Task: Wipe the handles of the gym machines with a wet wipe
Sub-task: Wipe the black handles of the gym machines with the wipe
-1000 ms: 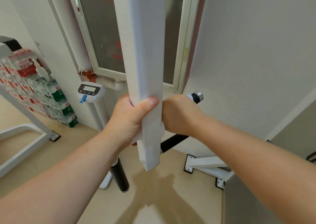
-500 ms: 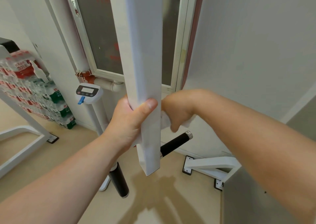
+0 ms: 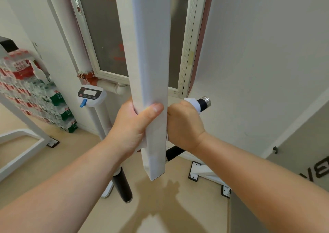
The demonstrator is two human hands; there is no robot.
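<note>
Since then, my right hand [image 3: 185,126] returned onto the handle [image 3: 203,102], gripping the wipe [image 3: 193,103]; left hand [image 3: 128,129] grips the post [image 3: 151,54]; bottle labels [image 3: 21,69] unreadable.

A small gym room: white square-tube machine post [image 3: 151,58] at centre, black padded handle [image 3: 122,185] below, shrink-wrapped water bottle packs [image 3: 32,94] stacked at left

The square post [image 3: 151,72] is white. The handle [image 3: 202,103] is black with a silver end cap, and the wet wipe [image 3: 193,103] around it is white. The second handle [image 3: 122,186] is black. The floor [image 3: 71,152] is beige. The water-bottle packs [image 3: 26,83] carry red and green labels.
</note>
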